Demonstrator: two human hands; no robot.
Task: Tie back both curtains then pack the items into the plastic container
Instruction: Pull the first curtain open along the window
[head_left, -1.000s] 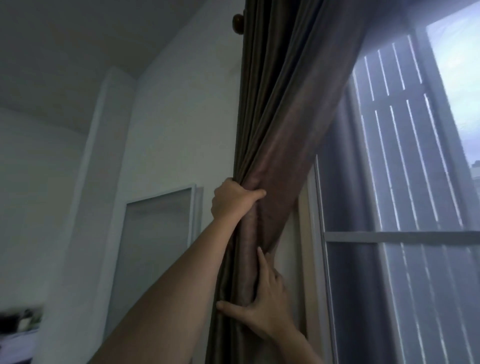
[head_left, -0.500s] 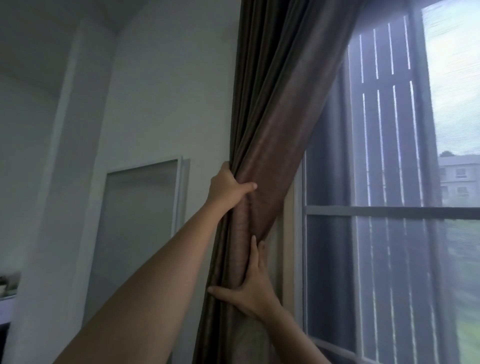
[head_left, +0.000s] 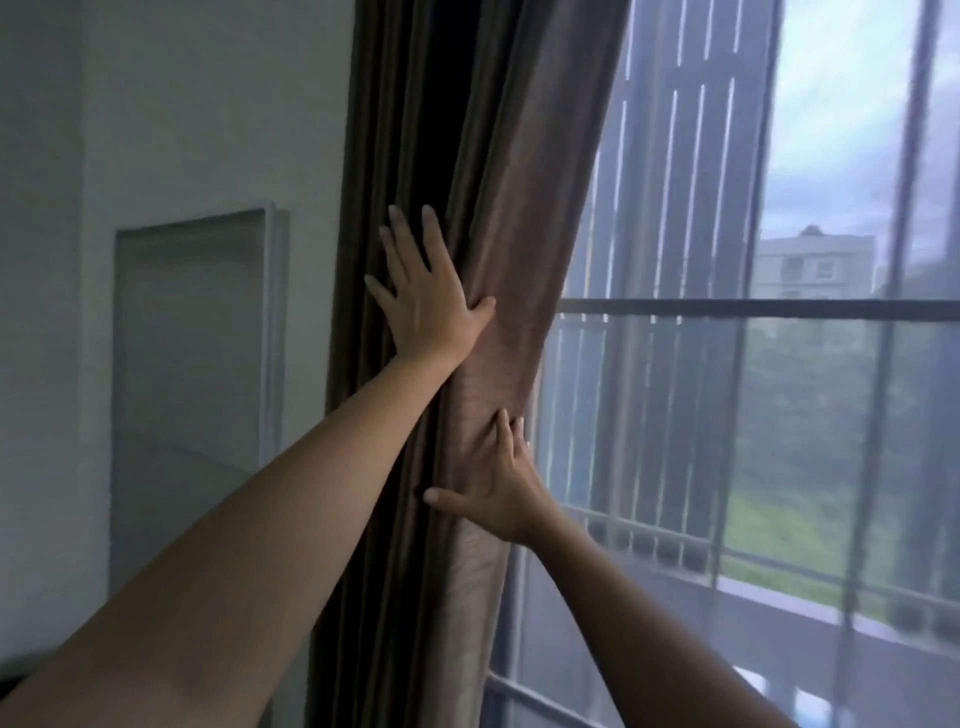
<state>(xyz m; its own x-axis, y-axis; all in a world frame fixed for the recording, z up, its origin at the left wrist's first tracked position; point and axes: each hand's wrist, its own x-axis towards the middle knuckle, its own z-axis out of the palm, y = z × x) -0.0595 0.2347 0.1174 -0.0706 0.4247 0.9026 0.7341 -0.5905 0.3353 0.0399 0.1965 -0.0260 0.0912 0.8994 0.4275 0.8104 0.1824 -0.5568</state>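
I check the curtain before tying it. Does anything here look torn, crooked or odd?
Nothing stands out. The dark brown fabric curtain hangs gathered beside the window, no tear visible. The left hand and right hand press flat on it; no tie is around it.

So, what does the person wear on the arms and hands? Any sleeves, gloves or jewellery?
Nothing is worn that the view shows. The left hand and the right hand are bare: no gloves, no rings, no watch or bracelet at the wrists. The left forearm and the right forearm are bare too, with no sleeve in view.
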